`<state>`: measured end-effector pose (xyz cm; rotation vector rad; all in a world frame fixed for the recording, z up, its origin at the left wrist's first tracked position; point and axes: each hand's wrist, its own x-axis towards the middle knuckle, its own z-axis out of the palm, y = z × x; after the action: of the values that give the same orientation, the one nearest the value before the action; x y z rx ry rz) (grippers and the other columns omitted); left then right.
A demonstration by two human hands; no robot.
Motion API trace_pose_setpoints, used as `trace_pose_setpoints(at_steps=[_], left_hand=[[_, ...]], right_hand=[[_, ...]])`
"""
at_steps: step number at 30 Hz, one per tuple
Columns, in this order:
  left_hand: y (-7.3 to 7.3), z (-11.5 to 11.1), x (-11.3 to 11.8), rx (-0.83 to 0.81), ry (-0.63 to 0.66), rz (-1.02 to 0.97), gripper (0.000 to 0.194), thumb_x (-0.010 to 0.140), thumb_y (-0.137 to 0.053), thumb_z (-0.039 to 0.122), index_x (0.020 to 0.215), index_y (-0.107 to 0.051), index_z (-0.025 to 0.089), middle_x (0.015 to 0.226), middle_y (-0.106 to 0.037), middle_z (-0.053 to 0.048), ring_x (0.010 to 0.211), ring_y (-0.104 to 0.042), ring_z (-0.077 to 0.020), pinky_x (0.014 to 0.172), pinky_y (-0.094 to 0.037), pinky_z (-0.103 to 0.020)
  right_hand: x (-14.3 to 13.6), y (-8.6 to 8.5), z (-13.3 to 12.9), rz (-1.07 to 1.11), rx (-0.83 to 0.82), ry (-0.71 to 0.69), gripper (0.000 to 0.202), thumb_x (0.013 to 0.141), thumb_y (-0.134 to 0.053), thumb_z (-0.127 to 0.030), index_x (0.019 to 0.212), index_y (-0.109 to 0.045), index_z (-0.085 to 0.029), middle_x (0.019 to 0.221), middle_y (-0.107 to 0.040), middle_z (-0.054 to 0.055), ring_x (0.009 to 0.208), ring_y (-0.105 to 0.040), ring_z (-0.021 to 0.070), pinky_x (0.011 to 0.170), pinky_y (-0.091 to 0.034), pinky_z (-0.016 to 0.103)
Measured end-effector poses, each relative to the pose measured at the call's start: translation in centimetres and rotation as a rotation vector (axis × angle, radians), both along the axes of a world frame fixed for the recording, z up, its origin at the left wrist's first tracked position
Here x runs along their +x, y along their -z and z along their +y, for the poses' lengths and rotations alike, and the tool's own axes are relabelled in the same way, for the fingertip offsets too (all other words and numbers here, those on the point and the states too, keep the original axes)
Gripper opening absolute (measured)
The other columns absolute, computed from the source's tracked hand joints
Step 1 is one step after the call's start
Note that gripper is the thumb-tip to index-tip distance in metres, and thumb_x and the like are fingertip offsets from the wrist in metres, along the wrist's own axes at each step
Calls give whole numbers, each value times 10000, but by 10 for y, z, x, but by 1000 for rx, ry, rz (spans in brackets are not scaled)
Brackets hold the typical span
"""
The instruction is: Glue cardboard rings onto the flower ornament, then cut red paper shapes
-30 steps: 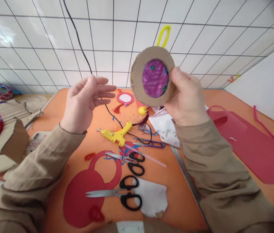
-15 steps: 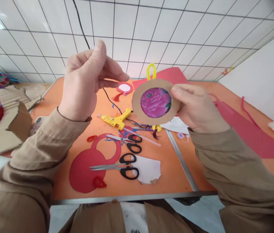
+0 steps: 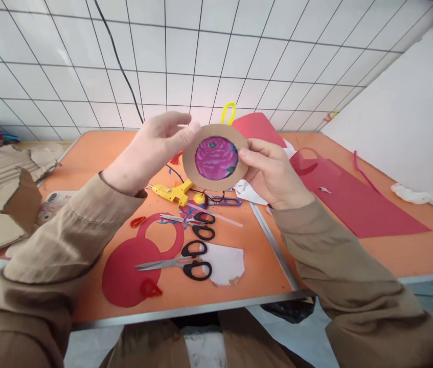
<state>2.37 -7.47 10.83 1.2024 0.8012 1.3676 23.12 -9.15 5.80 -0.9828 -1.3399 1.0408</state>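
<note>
A round cardboard frame (image 3: 190,153) surrounds a purple flower-patterned disc (image 3: 216,158), with a yellow loop (image 3: 229,113) standing at its top. My right hand (image 3: 273,171) grips the frame's right edge between thumb and fingers. At the upper left edge is my left hand (image 3: 155,145), its thumb and fingers apart; whether the thumb touches the frame is unclear. Below the frame, a yellow glue gun (image 3: 174,192) lies on the orange table (image 3: 270,276). Two pairs of black-handled scissors (image 3: 197,260) lie nearer, one over a red paper circle (image 3: 124,273).
Cut cardboard (image 3: 19,204) and a phone (image 3: 53,202) are at the left. Red sheets (image 3: 350,194) spread to the right, and a metal strip (image 3: 273,245) runs toward the front edge. White paper (image 3: 226,263) lies near the scissors. A black cable (image 3: 118,59) hangs against the tiled wall.
My left hand has come down and closer to the frame. The frame, in my right hand, has shifted left in view, and the whole view has shifted slightly.
</note>
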Motion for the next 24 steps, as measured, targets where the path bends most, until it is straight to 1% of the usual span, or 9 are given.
trace_pose_setpoints(at_steps=[3,5,8,10,11,14,17,21,24], left_hand=[[10,7,-4,-11,177,188,173,741,-747,73,913,-737,97,827,-711,-76,845,-704,-260,719,-556,-333],[11,10,-13,22,212,248,127,766,-732,103,892,-731,91,821,-725,-92,731,-673,-207,657,-544,-308],[1,15,-35,138,173,347,93,769,-725,93,856,-719,63,770,-724,-65,664,-618,-127,632,-525,-249],[-11,17,-50,203,55,447,105,781,-700,84,873,-701,33,699,-692,-6,675,-601,-80,690,-526,-238],[-17,17,-56,209,-10,535,147,783,-692,79,916,-698,16,699,-687,9,700,-602,-72,741,-532,-266],[-30,17,-66,228,-195,745,210,810,-636,88,985,-698,-9,692,-655,34,799,-637,-99,847,-524,-383],[-35,16,-68,240,-250,795,194,758,-697,121,926,-718,27,676,-654,38,824,-682,-155,800,-564,-341],[-35,15,-73,308,-193,758,198,687,-776,217,829,-738,84,676,-682,30,636,-647,-98,538,-509,-128],[-32,19,-84,342,-186,763,227,698,-779,288,860,-758,130,704,-693,49,609,-621,-71,504,-476,-103]], right_hand=[[-14,-1,2,-1,32,-67,284,760,-733,-505,790,-632,-241,745,-636,7,675,-634,184,569,-545,355],[-15,-4,5,-36,36,-140,306,762,-721,-544,820,-661,-249,761,-664,13,671,-654,186,554,-547,345],[0,-10,13,-149,100,-121,257,779,-726,-480,881,-702,-246,814,-705,24,657,-687,182,541,-539,315],[13,-10,21,-296,175,-35,176,781,-737,-359,892,-706,-226,795,-712,21,641,-689,167,547,-527,288],[18,-8,24,-417,188,-45,143,799,-715,-314,895,-707,-208,790,-717,28,648,-688,163,566,-527,285],[15,11,32,-808,236,-291,127,852,-625,-209,878,-739,-159,783,-738,50,690,-686,166,617,-516,285],[-7,39,36,-1005,283,-414,171,782,-647,-55,769,-775,-168,790,-740,43,735,-664,164,705,-479,294],[-31,61,38,-1204,338,-369,147,819,-656,-85,838,-793,-135,909,-719,114,908,-637,237,779,-436,338],[-36,66,38,-1278,351,-355,121,827,-668,-113,856,-785,-126,913,-703,115,934,-618,248,773,-421,330]])
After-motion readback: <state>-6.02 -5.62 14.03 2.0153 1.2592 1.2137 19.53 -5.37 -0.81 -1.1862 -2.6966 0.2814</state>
